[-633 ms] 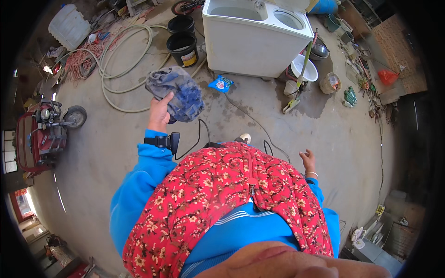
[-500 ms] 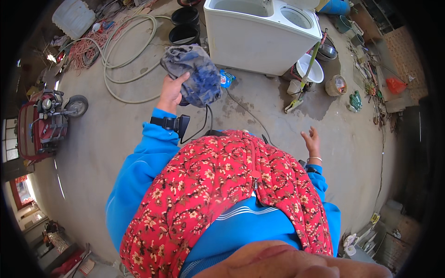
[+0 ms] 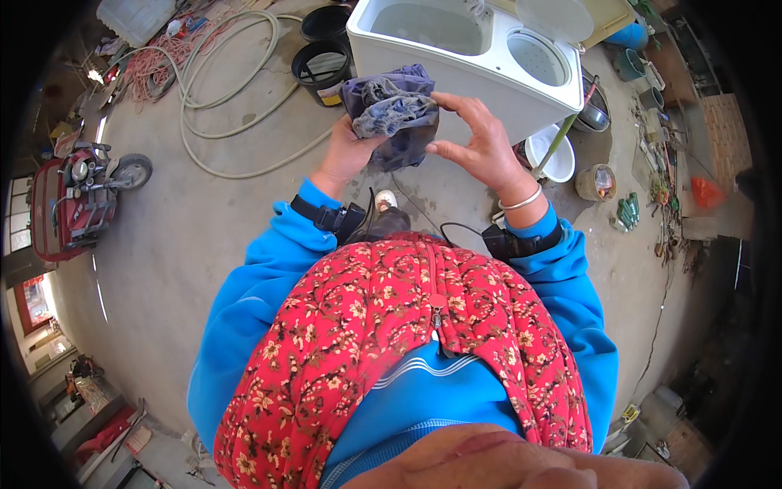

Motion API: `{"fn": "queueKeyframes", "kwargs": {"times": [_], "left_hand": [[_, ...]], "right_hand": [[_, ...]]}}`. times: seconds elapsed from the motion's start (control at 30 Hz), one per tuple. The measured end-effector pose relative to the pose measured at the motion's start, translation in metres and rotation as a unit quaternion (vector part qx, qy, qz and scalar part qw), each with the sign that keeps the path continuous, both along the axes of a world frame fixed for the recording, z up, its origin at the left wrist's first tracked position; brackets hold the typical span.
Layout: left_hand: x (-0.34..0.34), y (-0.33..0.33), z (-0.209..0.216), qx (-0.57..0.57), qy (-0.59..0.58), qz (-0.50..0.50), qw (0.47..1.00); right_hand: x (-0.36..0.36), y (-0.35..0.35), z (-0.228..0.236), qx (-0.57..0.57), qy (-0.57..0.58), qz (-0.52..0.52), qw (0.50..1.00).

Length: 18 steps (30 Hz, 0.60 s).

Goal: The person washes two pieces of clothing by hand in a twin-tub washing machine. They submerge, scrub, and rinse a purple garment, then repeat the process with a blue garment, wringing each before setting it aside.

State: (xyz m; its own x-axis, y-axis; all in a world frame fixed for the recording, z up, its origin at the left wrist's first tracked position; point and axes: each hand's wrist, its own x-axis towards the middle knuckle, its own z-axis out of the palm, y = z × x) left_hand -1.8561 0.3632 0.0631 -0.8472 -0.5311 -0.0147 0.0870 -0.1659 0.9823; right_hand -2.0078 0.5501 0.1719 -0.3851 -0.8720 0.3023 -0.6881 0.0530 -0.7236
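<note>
A bunched-up dark purple-grey cloth point(image 3: 395, 114), crumpled with a paler blotchy patch on top, is held up in front of me. My left hand point(image 3: 346, 155) grips its left side, and the fingers behind it are hidden. At the cloth's right edge is my right hand point(image 3: 481, 147), thumb and fingers spread apart; whether the fingertips touch the fabric I cannot tell. Just beyond stands a white twin-tub washing machine point(image 3: 489, 85). Its larger left tub point(image 3: 423, 31) is uncovered, and the round right tub point(image 3: 538, 61) has its lid point(image 3: 558, 18) raised.
Two black buckets point(image 3: 323, 72) stand left of the machine, beside a coiled hose point(image 3: 191, 122). A white basin point(image 3: 554, 155), a green-handled tool point(image 3: 560, 143) and a small bucket point(image 3: 596, 182) are at the right. A red motor vehicle point(image 3: 73, 200) is far left.
My right hand has come up from the right to the cloth's edge. The cloth has moved right in my left hand, and the machine appears nearer.
</note>
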Motion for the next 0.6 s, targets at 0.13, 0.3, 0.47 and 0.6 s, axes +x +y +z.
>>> {"fn": "queueKeyframes", "kwargs": {"times": [0.13, 0.3, 0.47, 0.6], "left_hand": [[0.036, 0.014, -0.001, 0.002, -0.017, -0.033, 0.999], [0.040, 0.018, -0.001, -0.013, -0.036, -0.072, 0.997], [0.068, 0.024, 0.000, 0.110, -0.096, -0.093, 0.985], [0.103, 0.015, 0.001, 0.193, -0.043, -0.160, 0.967]], "right_hand": [[0.049, -0.010, 0.012, -0.011, 0.076, -0.018, 0.997], [0.049, -0.032, 0.016, 0.078, -0.007, 0.009, 0.997], [0.071, -0.033, -0.011, 0.089, -0.104, 0.041, 0.990], [0.088, -0.036, -0.041, 0.083, -0.120, 0.052, 0.988]]}}
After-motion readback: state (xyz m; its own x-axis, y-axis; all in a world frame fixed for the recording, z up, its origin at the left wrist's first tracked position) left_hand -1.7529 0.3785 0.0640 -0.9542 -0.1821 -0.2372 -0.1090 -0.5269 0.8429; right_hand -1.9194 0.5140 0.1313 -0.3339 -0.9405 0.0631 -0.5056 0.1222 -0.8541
